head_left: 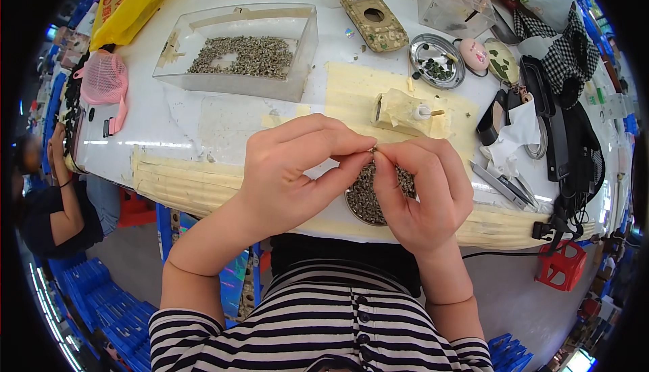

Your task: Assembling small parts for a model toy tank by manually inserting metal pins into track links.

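My left hand [291, 172] and my right hand [429, 189] meet at their fingertips above the near edge of the table. Thumb and forefinger of each are pinched together on a tiny metallic piece, too small to name. Just below them, a round dish [358, 211] full of small grey metal parts is partly hidden by my right hand. Beyond it stands a tape-wrapped block [395, 111] with a white nozzle-like tip and a thin stick. A clear plastic box [307, 54] at the far left holds a spread of similar small metal parts [243, 56].
A round metal tin [417, 51] with dark green pieces, a camouflage-patterned case [374, 21] and tweezers [503, 186] lie about. A pink mesh pouch [103, 81] and yellow bag [132, 0] are at left. A red stool [561, 266] stands below right; another person [61, 216] sits at left.
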A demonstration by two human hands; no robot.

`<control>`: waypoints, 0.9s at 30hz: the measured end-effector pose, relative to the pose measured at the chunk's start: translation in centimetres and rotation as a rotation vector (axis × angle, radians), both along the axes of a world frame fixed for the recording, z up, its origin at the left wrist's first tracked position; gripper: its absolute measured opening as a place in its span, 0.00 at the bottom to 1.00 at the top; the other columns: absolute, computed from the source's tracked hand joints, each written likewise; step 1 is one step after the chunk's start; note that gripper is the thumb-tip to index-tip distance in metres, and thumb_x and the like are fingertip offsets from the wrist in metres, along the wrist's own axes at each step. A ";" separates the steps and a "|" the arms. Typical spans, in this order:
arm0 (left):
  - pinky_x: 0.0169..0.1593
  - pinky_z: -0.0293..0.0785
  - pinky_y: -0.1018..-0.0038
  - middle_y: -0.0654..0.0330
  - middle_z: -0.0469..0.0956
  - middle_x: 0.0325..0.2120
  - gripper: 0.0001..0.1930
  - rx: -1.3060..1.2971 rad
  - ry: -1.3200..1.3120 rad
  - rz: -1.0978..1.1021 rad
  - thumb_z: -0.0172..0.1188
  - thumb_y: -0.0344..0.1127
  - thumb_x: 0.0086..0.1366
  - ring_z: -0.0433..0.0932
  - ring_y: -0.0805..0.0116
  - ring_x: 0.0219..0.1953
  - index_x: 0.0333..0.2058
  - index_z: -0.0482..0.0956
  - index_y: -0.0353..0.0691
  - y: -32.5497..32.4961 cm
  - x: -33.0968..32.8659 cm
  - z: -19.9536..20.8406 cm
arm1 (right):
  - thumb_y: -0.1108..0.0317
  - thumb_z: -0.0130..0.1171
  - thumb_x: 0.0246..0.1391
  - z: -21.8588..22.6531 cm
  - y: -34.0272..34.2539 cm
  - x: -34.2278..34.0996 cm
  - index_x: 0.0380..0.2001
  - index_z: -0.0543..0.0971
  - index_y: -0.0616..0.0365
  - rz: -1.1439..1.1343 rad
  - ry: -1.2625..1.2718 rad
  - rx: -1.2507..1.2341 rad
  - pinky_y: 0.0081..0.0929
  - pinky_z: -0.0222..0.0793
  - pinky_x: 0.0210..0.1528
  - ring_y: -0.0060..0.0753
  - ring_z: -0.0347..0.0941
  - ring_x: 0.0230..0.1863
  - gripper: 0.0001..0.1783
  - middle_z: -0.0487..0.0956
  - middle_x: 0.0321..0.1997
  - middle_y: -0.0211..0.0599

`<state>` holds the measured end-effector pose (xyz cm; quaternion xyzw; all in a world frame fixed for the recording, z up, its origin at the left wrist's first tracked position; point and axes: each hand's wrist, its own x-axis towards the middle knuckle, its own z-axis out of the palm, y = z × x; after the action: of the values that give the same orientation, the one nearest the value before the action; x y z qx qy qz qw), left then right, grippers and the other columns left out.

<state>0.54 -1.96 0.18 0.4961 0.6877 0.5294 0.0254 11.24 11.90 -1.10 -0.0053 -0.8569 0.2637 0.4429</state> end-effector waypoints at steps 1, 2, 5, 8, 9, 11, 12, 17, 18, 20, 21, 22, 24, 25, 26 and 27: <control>0.34 0.76 0.77 0.56 0.82 0.28 0.12 -0.009 -0.037 -0.005 0.67 0.17 0.49 0.81 0.67 0.29 0.35 0.85 0.34 -0.1 0.0 0.0 | 0.80 0.69 0.40 0.0 0.0 0.0 0.29 0.79 0.60 0.009 0.000 -0.010 0.27 0.69 0.24 0.34 0.73 0.24 0.11 0.75 0.26 0.36; 0.34 0.76 0.77 0.56 0.82 0.28 0.12 0.000 -0.005 -0.008 0.68 0.17 0.49 0.81 0.67 0.29 0.35 0.85 0.34 0.0 -0.1 0.0 | 0.80 0.69 0.39 0.0 -0.1 0.0 0.29 0.79 0.60 0.016 -0.002 -0.018 0.26 0.70 0.24 0.34 0.73 0.24 0.11 0.75 0.26 0.36; 0.33 0.76 0.77 0.56 0.82 0.29 0.12 0.036 0.084 -0.008 0.68 0.18 0.48 0.81 0.66 0.29 0.34 0.85 0.34 0.0 -0.1 0.2 | 0.80 0.69 0.40 0.3 -0.1 0.2 0.28 0.79 0.61 0.040 -0.013 -0.084 0.25 0.70 0.24 0.33 0.73 0.24 0.10 0.76 0.26 0.36; 0.32 0.76 0.76 0.55 0.82 0.29 0.13 0.081 0.142 -0.002 0.69 0.18 0.47 0.81 0.65 0.29 0.34 0.84 0.34 0.0 0.0 0.0 | 0.79 0.68 0.43 0.8 0.0 0.4 0.28 0.79 0.62 0.097 -0.076 -0.227 0.24 0.70 0.25 0.30 0.74 0.24 0.08 0.77 0.26 0.36; 0.32 0.76 0.76 0.55 0.82 0.29 0.13 0.087 0.152 -0.004 0.69 0.18 0.47 0.81 0.65 0.29 0.34 0.84 0.34 -0.1 -0.1 -0.1 | 0.79 0.67 0.45 1.0 0.0 0.4 0.28 0.79 0.63 0.122 -0.105 -0.283 0.23 0.71 0.25 0.29 0.74 0.24 0.07 0.77 0.26 0.35; 0.31 0.76 0.76 0.55 0.81 0.30 0.14 0.092 0.178 -0.012 0.69 0.18 0.47 0.81 0.65 0.29 0.35 0.84 0.34 -0.2 -0.2 -0.2 | 0.79 0.67 0.47 1.2 0.2 0.6 0.28 0.79 0.63 0.158 -0.162 -0.379 0.21 0.71 0.26 0.27 0.74 0.25 0.06 0.77 0.26 0.35; 0.31 0.76 0.76 0.55 0.81 0.30 0.14 0.090 0.194 -0.016 0.69 0.17 0.46 0.80 0.65 0.29 0.35 0.84 0.34 -0.3 -0.2 -0.2 | 0.79 0.66 0.47 1.1 0.2 0.6 0.28 0.78 0.64 0.177 -0.192 -0.428 0.20 0.71 0.27 0.26 0.74 0.25 0.05 0.77 0.26 0.35; 0.30 0.76 0.76 0.55 0.81 0.30 0.14 0.101 0.224 -0.040 0.69 0.17 0.46 0.80 0.65 0.29 0.35 0.84 0.34 -0.2 -0.2 -0.3 | 0.79 0.64 0.50 1.1 0.2 1.0 0.28 0.78 0.64 0.239 -0.280 -0.694 0.18 0.69 0.30 0.22 0.74 0.26 0.04 0.77 0.26 0.33; 0.30 0.76 0.76 0.55 0.81 0.30 0.14 0.101 0.220 -0.047 0.69 0.17 0.46 0.80 0.65 0.29 0.35 0.84 0.34 -0.2 -0.2 -0.2 | 0.79 0.63 0.51 1.1 0.1 1.1 0.29 0.78 0.64 0.251 -0.297 -0.768 0.17 0.69 0.31 0.21 0.73 0.26 0.03 0.77 0.26 0.33; 0.30 0.76 0.76 0.55 0.81 0.30 0.14 0.105 0.204 -0.058 0.69 0.17 0.47 0.80 0.65 0.29 0.35 0.84 0.34 -0.2 -0.2 -0.2 | 0.78 0.62 0.52 1.2 0.2 1.2 0.29 0.78 0.65 0.290 -0.323 -0.871 0.17 0.69 0.32 0.19 0.73 0.27 0.03 0.77 0.27 0.32; 0.30 0.76 0.76 0.55 0.81 0.30 0.14 0.109 0.192 -0.061 0.69 0.17 0.47 0.80 0.65 0.29 0.35 0.84 0.34 -0.2 -0.2 -0.2 | 0.78 0.62 0.53 1.2 0.2 1.3 0.29 0.78 0.65 0.309 -0.335 -0.923 0.17 0.68 0.32 0.18 0.72 0.27 0.02 0.77 0.27 0.31; 0.30 0.76 0.76 0.55 0.81 0.30 0.13 0.113 0.180 -0.065 0.69 0.17 0.47 0.80 0.66 0.29 0.35 0.84 0.34 -0.2 -0.2 -0.2 | 0.78 0.61 0.53 1.3 0.2 1.3 0.29 0.77 0.65 0.323 -0.343 -0.955 0.17 0.68 0.32 0.18 0.72 0.27 0.02 0.77 0.27 0.31; 0.31 0.76 0.77 0.56 0.81 0.30 0.13 0.110 0.143 -0.079 0.69 0.17 0.48 0.80 0.66 0.29 0.35 0.84 0.34 -0.3 -0.2 -0.3 | 0.78 0.61 0.54 1.5 0.2 1.4 0.30 0.77 0.65 0.351 -0.359 -1.020 0.16 0.68 0.32 0.17 0.72 0.28 0.02 0.76 0.27 0.30; 0.31 0.76 0.77 0.56 0.81 0.30 0.13 0.109 0.125 -0.086 0.69 0.17 0.49 0.80 0.66 0.29 0.35 0.84 0.34 -0.3 -0.2 -0.3 | 0.78 0.61 0.54 1.6 0.2 1.4 0.30 0.77 0.65 0.360 -0.361 -1.057 0.16 0.68 0.32 0.17 0.72 0.28 0.02 0.76 0.27 0.30; 0.31 0.76 0.77 0.56 0.81 0.30 0.13 0.103 0.108 -0.091 0.69 0.17 0.49 0.80 0.66 0.29 0.35 0.84 0.34 -0.3 -0.2 -0.2 | 0.78 0.61 0.54 1.7 0.2 1.4 0.29 0.77 0.65 0.370 -0.362 -1.094 0.16 0.68 0.32 0.17 0.72 0.27 0.02 0.76 0.26 0.30; 0.32 0.76 0.77 0.56 0.81 0.30 0.13 0.097 0.090 -0.096 0.69 0.18 0.49 0.81 0.66 0.29 0.35 0.84 0.35 -0.3 -0.2 0.0 | 0.78 0.61 0.53 1.8 0.2 1.4 0.29 0.77 0.65 0.381 -0.362 -1.131 0.16 0.68 0.32 0.17 0.71 0.27 0.02 0.76 0.26 0.30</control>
<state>0.34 -2.21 0.16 0.5525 0.6371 0.5374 -0.0045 12.69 12.10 0.66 -0.1308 -0.6320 0.7459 0.1643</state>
